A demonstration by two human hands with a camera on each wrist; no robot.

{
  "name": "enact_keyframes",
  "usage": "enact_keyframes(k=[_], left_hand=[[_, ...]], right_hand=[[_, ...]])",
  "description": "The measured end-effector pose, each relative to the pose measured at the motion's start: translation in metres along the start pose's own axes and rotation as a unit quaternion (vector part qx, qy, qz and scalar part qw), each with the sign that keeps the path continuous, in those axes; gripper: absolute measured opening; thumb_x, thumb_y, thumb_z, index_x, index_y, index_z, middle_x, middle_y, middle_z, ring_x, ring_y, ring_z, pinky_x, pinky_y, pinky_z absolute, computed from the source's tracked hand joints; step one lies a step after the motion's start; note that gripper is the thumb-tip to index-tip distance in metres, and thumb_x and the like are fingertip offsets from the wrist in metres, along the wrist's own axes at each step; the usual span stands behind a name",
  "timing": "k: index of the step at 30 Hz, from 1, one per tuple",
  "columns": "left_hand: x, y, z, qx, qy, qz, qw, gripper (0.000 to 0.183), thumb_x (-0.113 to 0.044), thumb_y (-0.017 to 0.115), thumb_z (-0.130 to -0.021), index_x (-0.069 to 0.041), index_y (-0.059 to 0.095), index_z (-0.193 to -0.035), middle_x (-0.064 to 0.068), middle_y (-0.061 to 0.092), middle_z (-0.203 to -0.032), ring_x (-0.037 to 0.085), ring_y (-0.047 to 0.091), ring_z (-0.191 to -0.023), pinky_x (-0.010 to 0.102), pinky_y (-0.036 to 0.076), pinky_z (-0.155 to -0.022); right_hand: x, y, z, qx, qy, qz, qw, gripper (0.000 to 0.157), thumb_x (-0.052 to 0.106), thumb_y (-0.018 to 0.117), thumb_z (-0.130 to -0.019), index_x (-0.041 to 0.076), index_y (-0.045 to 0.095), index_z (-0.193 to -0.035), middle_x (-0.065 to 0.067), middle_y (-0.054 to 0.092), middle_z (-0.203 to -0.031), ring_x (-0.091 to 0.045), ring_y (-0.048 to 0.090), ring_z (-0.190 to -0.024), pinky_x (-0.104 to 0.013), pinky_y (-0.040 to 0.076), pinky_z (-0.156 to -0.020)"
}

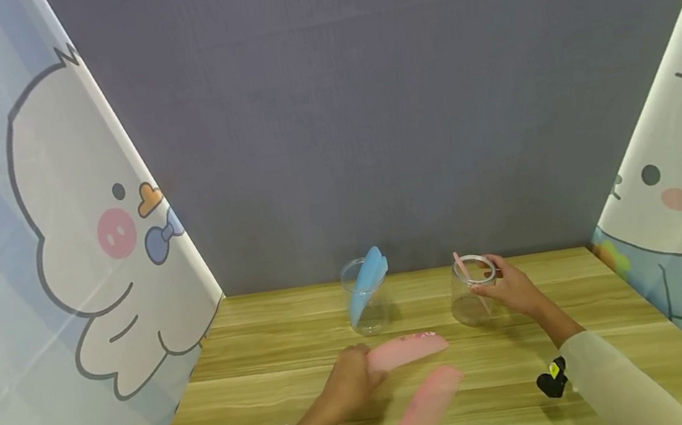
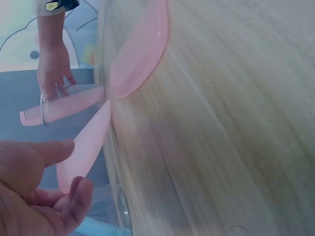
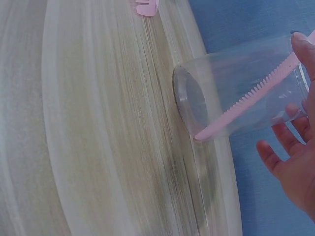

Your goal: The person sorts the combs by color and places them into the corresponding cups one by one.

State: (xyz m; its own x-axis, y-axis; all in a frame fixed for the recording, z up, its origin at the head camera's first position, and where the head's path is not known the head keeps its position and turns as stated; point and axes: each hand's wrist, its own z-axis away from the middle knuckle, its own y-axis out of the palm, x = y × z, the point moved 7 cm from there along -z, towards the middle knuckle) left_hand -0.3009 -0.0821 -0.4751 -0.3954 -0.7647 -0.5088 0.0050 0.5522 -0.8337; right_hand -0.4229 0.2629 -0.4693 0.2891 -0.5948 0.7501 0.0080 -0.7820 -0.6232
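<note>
My left hand (image 1: 348,378) pinches a pink comb (image 1: 407,350) by one end between thumb and fingers, above the table. In the left wrist view this comb (image 2: 84,147) shows fine teeth along one edge. My right hand (image 1: 511,287) grips the rim of a clear jar (image 1: 469,307), thumb on the near side. Inside that jar a pink comb (image 3: 246,101) leans diagonally, its top poking out past the rim. Nearer the front, a second long pink comb-shaped piece (image 1: 425,416) lies on the table, its teeth not clear from the head view.
Left of the gripped jar stands another clear container (image 1: 371,320) holding blue combs (image 1: 368,284). The wood-grain table (image 1: 244,401) meets a dark grey backdrop (image 1: 327,132). Printed cartoon curtains (image 1: 9,335) flank both sides. A black band with a yellow mark (image 1: 552,382) is by the right wrist.
</note>
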Motion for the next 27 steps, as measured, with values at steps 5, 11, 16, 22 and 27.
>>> enact_keyframes(k=[5, 11, 16, 22, 27], left_hand=[[0.001, -0.003, -0.003, -0.02, -0.001, 0.044, 0.9989, 0.042, -0.014, 0.081, -0.085, 0.009, 0.066, -0.116, 0.008, 0.07, -0.083, 0.005, 0.056, -0.065, 0.018, 0.048, -0.054], [0.005, -0.005, -0.009, -0.046, -0.003, 0.104, 0.9936, 0.038, -0.011, 0.08, -0.081, 0.006, 0.071, -0.114, -0.001, 0.067, -0.069, -0.002, 0.048, -0.054, 0.016, 0.041, -0.047], [0.007, -0.008, -0.012, -0.051, -0.028, 0.16, 0.9854, 0.038, -0.01, 0.08, -0.08, 0.003, 0.073, -0.115, -0.001, 0.065, -0.063, -0.001, 0.05, -0.049, 0.016, 0.039, -0.044], [0.012, -0.004, -0.014, -0.024, -0.08, 0.21, 0.9742, 0.055, -0.014, 0.079, -0.081, 0.006, 0.064, -0.13, -0.003, 0.066, -0.067, 0.004, 0.056, -0.052, 0.018, 0.036, -0.044], [0.012, -0.004, -0.016, -0.022, -0.085, 0.236, 0.9678, 0.054, -0.013, 0.077, -0.081, 0.004, 0.064, -0.131, -0.005, 0.065, -0.064, 0.005, 0.051, -0.052, 0.018, 0.033, -0.045]], right_hand=[[-0.001, 0.001, 0.001, 0.001, 0.0, 0.001, 1.0, 0.088, 0.034, 0.076, -0.093, -0.005, 0.028, -0.154, -0.029, 0.046, -0.149, -0.047, 0.053, -0.13, -0.043, 0.056, -0.086], [-0.001, 0.001, 0.001, 0.0, -0.002, 0.007, 1.0, 0.087, 0.035, 0.076, -0.093, -0.005, 0.028, -0.155, -0.029, 0.047, -0.149, -0.048, 0.053, -0.129, -0.046, 0.056, -0.087], [-0.001, 0.001, 0.001, -0.003, 0.0, 0.009, 1.0, 0.088, 0.036, 0.076, -0.093, -0.004, 0.028, -0.155, -0.029, 0.047, -0.149, -0.048, 0.052, -0.131, -0.045, 0.056, -0.087], [-0.001, 0.001, 0.001, -0.004, 0.0, 0.009, 1.0, 0.089, 0.036, 0.076, -0.092, -0.004, 0.028, -0.155, -0.029, 0.047, -0.149, -0.049, 0.052, -0.13, -0.048, 0.056, -0.088], [-0.002, 0.001, 0.0, -0.005, -0.001, 0.01, 1.0, 0.089, 0.036, 0.077, -0.092, -0.005, 0.028, -0.155, -0.029, 0.047, -0.149, -0.049, 0.052, -0.129, -0.048, 0.056, -0.087]])
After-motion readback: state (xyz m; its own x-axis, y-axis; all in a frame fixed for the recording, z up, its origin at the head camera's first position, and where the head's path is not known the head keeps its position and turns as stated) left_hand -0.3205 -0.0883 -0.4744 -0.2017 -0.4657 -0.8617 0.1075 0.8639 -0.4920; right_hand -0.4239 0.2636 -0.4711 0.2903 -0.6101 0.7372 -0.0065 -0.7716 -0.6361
